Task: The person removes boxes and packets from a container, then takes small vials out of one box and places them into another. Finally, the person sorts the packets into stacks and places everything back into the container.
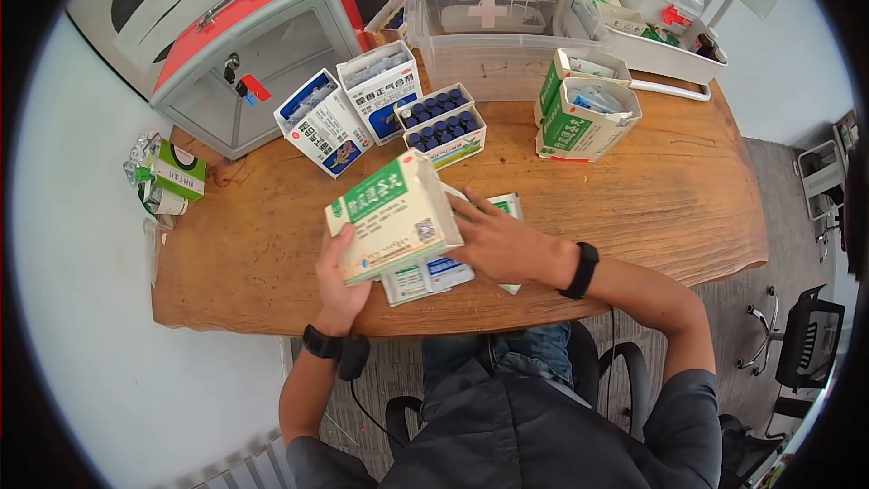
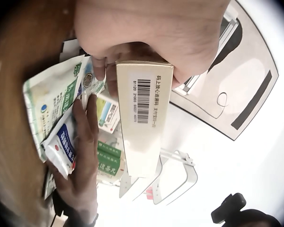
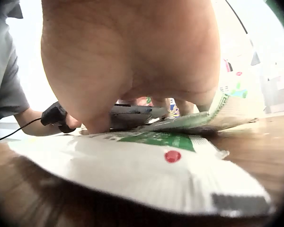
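My left hand (image 1: 340, 273) holds a cream and green medicine box (image 1: 385, 222) tilted above the front of the table, thumb on its printed face. In the left wrist view, the box's narrow side (image 2: 144, 118) shows a barcode. To its right, my right hand (image 1: 511, 244) is low over flat medicine sachets, its fingertips partly hidden behind the box. A white and blue sachet (image 2: 61, 146) is gripped between its thumb and fingers in the left wrist view. Green and white sachets (image 1: 407, 285) lie beneath and beside it; one large sachet (image 3: 146, 170) is flat under the right wrist.
Behind the hands stand two white and blue boxes (image 1: 328, 131), a carton of dark-capped vials (image 1: 445, 131) and two open green boxes (image 1: 584, 122). Farther back are a red and grey cabinet (image 1: 272, 54), a clear plastic bin (image 1: 489, 54) and a white tray (image 1: 665, 45). A green carton (image 1: 179, 169) is at left.
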Available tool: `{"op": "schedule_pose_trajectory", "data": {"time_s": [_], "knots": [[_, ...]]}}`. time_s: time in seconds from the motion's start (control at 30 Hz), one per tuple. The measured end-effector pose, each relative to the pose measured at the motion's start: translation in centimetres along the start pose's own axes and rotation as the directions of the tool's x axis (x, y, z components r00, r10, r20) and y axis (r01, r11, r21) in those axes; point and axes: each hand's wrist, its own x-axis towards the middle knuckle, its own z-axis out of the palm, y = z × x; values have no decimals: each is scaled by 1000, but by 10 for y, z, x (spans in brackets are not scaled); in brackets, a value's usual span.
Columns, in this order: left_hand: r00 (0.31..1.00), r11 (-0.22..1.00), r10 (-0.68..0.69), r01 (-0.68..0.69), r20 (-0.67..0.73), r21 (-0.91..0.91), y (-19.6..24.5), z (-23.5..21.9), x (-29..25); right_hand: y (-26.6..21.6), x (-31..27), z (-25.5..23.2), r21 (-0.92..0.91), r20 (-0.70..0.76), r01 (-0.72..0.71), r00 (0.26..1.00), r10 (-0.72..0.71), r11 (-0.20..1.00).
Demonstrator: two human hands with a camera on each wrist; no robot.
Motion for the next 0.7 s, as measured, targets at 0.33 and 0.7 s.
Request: {"op": "schedule_pose_trajectory", "data": {"time_s": [0.33,0.7], "knots": [[988,977,-140,149,69,-155,-33,46,0,26,-59,-52,49,159,-130,980,121,990],[990,990,-25,5,141,141,28,65,42,12,-89,-83,-28,-39,-561,828,559,828]]}}
